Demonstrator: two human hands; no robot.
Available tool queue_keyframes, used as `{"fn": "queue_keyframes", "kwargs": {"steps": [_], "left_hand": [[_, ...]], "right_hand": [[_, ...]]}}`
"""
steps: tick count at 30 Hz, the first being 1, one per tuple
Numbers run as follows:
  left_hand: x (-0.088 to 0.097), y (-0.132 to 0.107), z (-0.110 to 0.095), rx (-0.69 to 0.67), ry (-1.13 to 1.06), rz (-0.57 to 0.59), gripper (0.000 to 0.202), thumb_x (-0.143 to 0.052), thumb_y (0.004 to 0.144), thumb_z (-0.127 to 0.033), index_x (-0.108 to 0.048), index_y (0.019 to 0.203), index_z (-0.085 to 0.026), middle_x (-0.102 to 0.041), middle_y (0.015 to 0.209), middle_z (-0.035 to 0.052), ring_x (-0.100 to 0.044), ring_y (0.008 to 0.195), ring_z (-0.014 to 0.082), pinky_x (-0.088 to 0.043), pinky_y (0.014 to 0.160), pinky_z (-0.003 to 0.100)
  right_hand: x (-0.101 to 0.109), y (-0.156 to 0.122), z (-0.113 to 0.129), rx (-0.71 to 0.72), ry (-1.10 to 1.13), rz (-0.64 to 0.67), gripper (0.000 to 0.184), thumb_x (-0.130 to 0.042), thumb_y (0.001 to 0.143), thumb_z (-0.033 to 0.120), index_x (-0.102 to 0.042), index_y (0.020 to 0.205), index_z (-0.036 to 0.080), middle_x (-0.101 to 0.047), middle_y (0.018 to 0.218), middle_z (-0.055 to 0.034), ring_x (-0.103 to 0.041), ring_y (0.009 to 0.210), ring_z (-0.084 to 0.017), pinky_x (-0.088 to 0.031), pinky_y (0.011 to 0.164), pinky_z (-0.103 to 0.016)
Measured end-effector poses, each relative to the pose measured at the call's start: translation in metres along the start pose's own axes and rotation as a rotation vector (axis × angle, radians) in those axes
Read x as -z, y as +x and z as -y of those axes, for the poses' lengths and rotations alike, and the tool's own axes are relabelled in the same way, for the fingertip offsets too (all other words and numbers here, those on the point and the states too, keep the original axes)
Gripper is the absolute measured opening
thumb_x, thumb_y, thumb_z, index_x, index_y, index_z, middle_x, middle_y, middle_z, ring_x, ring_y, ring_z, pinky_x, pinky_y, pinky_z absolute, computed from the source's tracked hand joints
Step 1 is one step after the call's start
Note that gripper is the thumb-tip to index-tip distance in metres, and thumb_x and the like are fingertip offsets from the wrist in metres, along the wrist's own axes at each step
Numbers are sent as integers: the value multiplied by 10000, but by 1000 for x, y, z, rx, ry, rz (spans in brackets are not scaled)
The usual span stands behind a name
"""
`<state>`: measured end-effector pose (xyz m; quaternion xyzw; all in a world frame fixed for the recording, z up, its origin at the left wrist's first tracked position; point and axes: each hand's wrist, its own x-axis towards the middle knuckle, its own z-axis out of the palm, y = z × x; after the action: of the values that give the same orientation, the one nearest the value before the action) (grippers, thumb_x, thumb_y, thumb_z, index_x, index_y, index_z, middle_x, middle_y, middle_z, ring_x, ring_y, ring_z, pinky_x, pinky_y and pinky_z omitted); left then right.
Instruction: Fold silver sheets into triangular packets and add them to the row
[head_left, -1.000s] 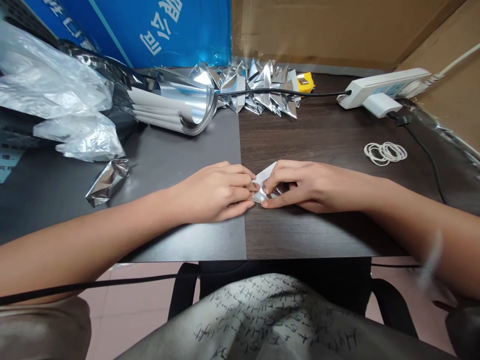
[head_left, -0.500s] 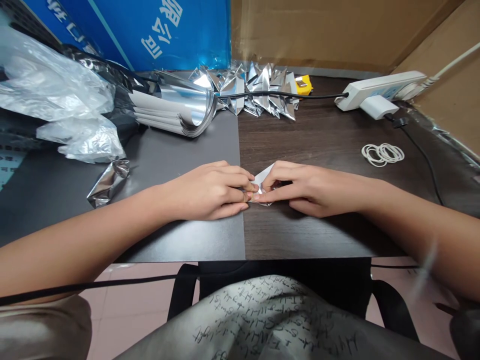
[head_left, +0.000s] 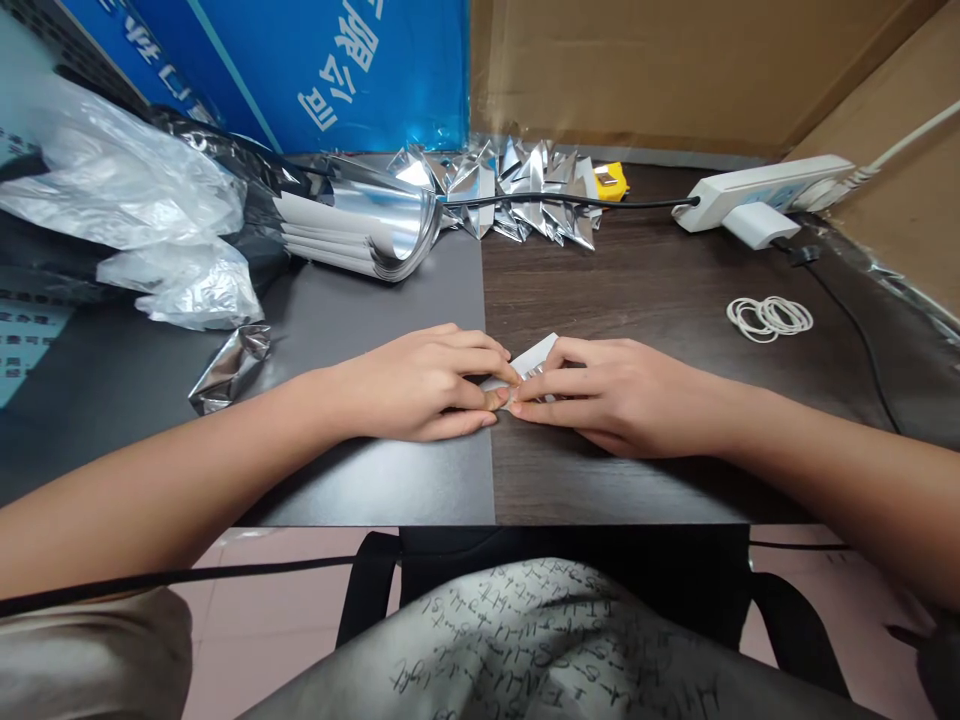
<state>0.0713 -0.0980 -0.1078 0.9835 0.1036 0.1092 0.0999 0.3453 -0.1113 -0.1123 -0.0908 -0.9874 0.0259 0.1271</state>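
Observation:
A small folded silver-and-white foil piece (head_left: 534, 357) lies on the dark wooden table (head_left: 645, 290), mostly hidden under my fingers. My left hand (head_left: 424, 385) is curled with its fingertips pinching the left side of the piece. Fingers pressed together, my right hand (head_left: 604, 390) holds the right side against the table. The fingertips of both hands meet over the piece. A grey mat (head_left: 352, 330) lies under my left hand.
A pile of folded foil shapes (head_left: 517, 190) sits at the back, by a yellow object (head_left: 610, 181). A curved stack of silver sheets (head_left: 360, 230), plastic bags (head_left: 135, 210) and a crumpled foil piece (head_left: 229, 368) lie left. Rubber bands (head_left: 769, 315) and a power strip (head_left: 765, 190) are right.
My right fingers have flattened down over the foil piece, covering more of it. The view shifted slightly; both hands stay in the same spot.

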Motion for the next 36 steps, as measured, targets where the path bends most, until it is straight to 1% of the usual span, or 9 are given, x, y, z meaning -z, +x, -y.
{"fn": "queue_keyframes", "kwargs": {"steps": [5,8,15,19,21,23,27,32,36], "left_hand": [[3,-1,0,-34,58,13,307,-514,1056,-321,-790,1047,-186,-708,1291,105,-631,1236,251,-498,996,387],[7,-2,2,-79,60,9,301,-531,1049,-346,-791,1039,-194,-706,1309,104,-618,1264,274,-510,994,414],[16,-4,4,-68,-118,17,231,-636,989,-306,-809,854,-235,-717,1312,60,-603,1311,272,-496,1072,424],[14,-2,5,-12,-221,-58,364,-610,1000,-289,-734,667,-209,-760,1196,55,-682,1154,214,-516,1008,375],[9,-2,9,41,-221,-105,336,-584,1010,-302,-744,730,-209,-770,1129,69,-697,1073,196,-522,967,358],[5,-3,14,71,-193,-121,274,-562,1020,-314,-775,883,-209,-768,1105,84,-691,1061,193,-514,960,351],[1,-5,18,20,-139,-78,264,-553,1027,-324,-786,1017,-201,-750,1140,98,-664,1110,213,-490,985,361],[3,-2,8,-39,-106,1,273,-572,1017,-352,-777,1145,-224,-718,1212,106,-602,1152,243,-462,976,380],[0,0,3,-32,-96,-17,272,-560,1026,-354,-768,1155,-234,-735,1163,95,-604,1095,212,-446,923,351]], "right_hand": [[-1,0,2,-44,-16,36,362,-488,957,95,-705,1230,192,-709,1151,-53,-518,976,-188,-513,776,-308],[-1,1,3,-55,5,39,367,-488,955,94,-714,1223,201,-710,1115,-60,-525,1000,-195,-521,807,-314],[-1,2,0,-44,62,16,386,-476,952,81,-718,1227,200,-712,1133,-66,-538,1045,-189,-546,859,-309],[-1,2,-6,-6,107,5,356,-465,969,94,-720,1202,181,-709,1135,-74,-553,1069,-182,-548,918,-322],[-1,1,-10,1,123,-3,352,-466,961,85,-718,1191,173,-705,1157,-72,-560,1084,-182,-547,940,-327],[0,0,-14,7,141,-5,365,-466,947,73,-711,1201,167,-696,1204,-72,-566,1114,-183,-545,970,-337],[3,-3,-21,12,193,-12,365,-487,923,83,-701,1208,161,-688,1248,-76,-580,1158,-188,-544,1021,-371],[-2,-1,-24,5,303,-115,233,-552,946,127,-713,1112,160,-720,1121,-68,-612,1135,-169,-557,995,-341],[-10,3,-23,-25,370,-184,112,-622,963,188,-724,994,153,-722,1016,-64,-621,1066,-157,-553,953,-321]]}}
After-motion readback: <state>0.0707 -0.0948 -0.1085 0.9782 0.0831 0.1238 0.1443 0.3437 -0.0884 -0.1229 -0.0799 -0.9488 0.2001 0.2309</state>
